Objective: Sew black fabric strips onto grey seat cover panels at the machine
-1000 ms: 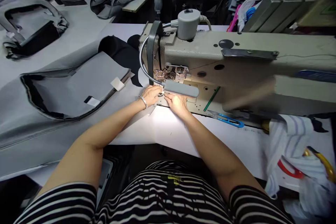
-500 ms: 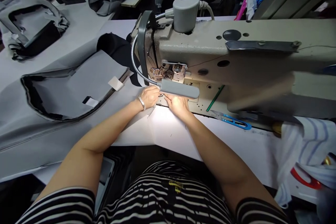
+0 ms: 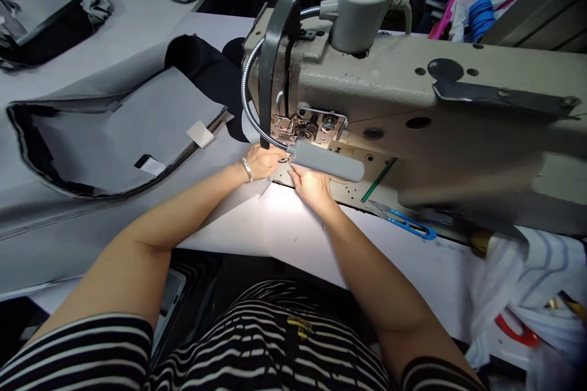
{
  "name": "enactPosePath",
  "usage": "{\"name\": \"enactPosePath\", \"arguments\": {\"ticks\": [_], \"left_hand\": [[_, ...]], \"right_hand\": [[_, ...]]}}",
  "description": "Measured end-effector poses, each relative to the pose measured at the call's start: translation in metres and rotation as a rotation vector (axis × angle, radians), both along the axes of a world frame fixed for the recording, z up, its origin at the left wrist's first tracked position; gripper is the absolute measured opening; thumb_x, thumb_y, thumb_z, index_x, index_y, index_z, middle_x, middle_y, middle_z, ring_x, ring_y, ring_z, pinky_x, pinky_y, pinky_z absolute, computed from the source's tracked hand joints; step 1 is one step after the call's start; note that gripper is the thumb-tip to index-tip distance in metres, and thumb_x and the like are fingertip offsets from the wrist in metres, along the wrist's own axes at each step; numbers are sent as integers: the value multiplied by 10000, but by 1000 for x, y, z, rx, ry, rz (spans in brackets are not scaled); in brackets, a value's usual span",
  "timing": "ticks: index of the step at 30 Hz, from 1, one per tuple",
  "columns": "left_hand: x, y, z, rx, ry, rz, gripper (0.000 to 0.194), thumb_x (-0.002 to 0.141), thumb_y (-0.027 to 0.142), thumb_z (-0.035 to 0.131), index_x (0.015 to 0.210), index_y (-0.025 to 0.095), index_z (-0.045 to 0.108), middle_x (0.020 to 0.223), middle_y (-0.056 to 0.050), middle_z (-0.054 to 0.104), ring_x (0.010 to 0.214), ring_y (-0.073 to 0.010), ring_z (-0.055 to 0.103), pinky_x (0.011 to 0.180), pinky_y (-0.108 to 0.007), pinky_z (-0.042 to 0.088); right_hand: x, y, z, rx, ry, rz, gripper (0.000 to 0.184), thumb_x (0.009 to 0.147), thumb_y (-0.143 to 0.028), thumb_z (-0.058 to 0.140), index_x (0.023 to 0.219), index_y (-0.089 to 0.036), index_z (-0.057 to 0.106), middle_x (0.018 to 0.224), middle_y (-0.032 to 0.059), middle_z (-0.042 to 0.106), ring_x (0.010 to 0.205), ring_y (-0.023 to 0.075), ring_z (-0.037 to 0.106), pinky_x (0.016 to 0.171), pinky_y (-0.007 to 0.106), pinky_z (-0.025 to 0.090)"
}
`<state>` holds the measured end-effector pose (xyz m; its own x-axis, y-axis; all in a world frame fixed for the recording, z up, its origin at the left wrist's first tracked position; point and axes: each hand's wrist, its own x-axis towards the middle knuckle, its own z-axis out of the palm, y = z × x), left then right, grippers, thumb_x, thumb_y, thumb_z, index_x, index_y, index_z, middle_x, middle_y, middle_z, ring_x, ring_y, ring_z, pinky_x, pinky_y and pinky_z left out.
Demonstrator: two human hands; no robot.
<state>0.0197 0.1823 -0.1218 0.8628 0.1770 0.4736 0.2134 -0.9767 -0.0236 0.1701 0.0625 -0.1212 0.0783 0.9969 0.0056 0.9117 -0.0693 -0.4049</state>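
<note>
My left hand (image 3: 262,162), with a bracelet at its wrist, is closed beside the needle area of the sewing machine (image 3: 385,76). Its fingertips sit near the presser foot, and what they pinch is too small to make out. A grey fabric edge (image 3: 238,200) runs out beneath that wrist. Close on the other side, my right hand (image 3: 314,188) rests on the machine bed, thumb toward the left fingertips and fingers curled. The grey lamp head (image 3: 328,160) hides part of these fingers and whatever they hold. Light from the lamp falls on both hands.
Blue thread snips (image 3: 410,224) and a green stick (image 3: 378,180) lie right of my hands. A grey fabric piece with dark edging (image 3: 114,140) spreads at left. Striped cloth (image 3: 541,256) and a red-handled tool (image 3: 516,331) are at right. Fabric piles stand behind.
The view has shifted a little, so the machine appears larger and farther right. Slightly more grey fabric shows under my left wrist. Both hands stay near the needle.
</note>
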Motion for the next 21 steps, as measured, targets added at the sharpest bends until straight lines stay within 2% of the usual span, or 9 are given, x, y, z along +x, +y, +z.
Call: {"name": "enactPosePath", "arguments": {"ticks": [5,9,14,17,21], "left_hand": [[1,3,1,-15,47,17,282,732,148,428,866,145,676,790,-61,679,765,-177,615,677,-287,468],[4,-4,7,-1,-5,-6,273,788,153,397,818,126,668,738,-62,659,730,-159,604,633,-261,451],[7,-13,13,144,-84,-39,336,854,148,325,775,108,649,601,-57,595,617,-150,571,512,-250,386],[7,-15,15,165,-21,-12,336,850,135,322,761,113,645,570,-55,569,576,-150,551,519,-256,391],[9,-18,22,91,156,48,304,828,124,354,747,119,647,611,-67,587,623,-160,566,557,-259,415]], "right_hand": [[-1,-3,3,7,12,-31,414,931,-345,322,1207,-175,578,909,123,669,922,245,565,881,387,326],[-5,-7,9,16,41,-12,381,927,-306,333,1145,-187,623,1065,115,646,967,228,558,893,371,340],[-8,-7,12,19,3,-14,366,907,-281,370,1168,-173,603,1081,118,637,999,246,539,900,387,340],[-6,-4,10,25,-8,-7,377,888,-287,406,1209,-179,571,1080,118,631,1035,263,520,909,395,332],[-5,-2,10,7,-13,6,383,890,-287,396,1225,-201,560,1087,107,625,1025,255,519,903,384,334]]}}
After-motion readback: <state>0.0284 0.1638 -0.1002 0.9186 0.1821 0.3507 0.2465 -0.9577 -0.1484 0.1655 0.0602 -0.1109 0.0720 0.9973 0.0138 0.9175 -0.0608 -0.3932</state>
